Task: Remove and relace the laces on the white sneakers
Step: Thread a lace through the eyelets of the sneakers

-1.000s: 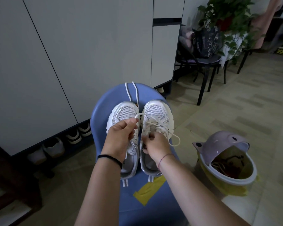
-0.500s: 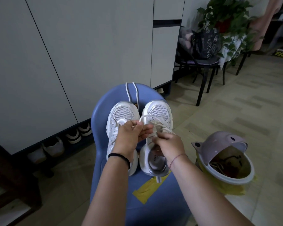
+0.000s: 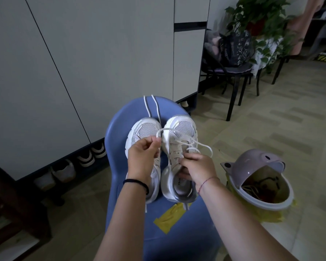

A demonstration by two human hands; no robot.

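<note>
Two white sneakers stand side by side on a blue chair seat (image 3: 119, 140), toes pointing away from me. My left hand (image 3: 143, 159) hovers over the left sneaker (image 3: 145, 129) and pinches one end of the right sneaker's white lace (image 3: 174, 130), which arcs across the toe. My right hand (image 3: 197, 169) holds the right sneaker (image 3: 179, 136) at its tongue, fingers curled at the eyelets. The other lace end (image 3: 205, 146) loops loose to the right. A second loose lace (image 3: 149, 108) lies on the chair beyond the toes.
A lilac-lidded bin (image 3: 260, 183) with a yellow liner stands on the floor at the right. Pale cabinet doors (image 3: 83, 63) rise behind the chair, with shoes (image 3: 90, 156) stored underneath. A black chair with a bag (image 3: 233, 51) and a plant (image 3: 260, 16) stand farther back. Yellow tape (image 3: 169, 216) sticks on the seat.
My left hand drew the lace end out to the left, away from the right shoe. The right hand shifted back onto the shoe's tongue, and a lace loop reappeared at the right.
</note>
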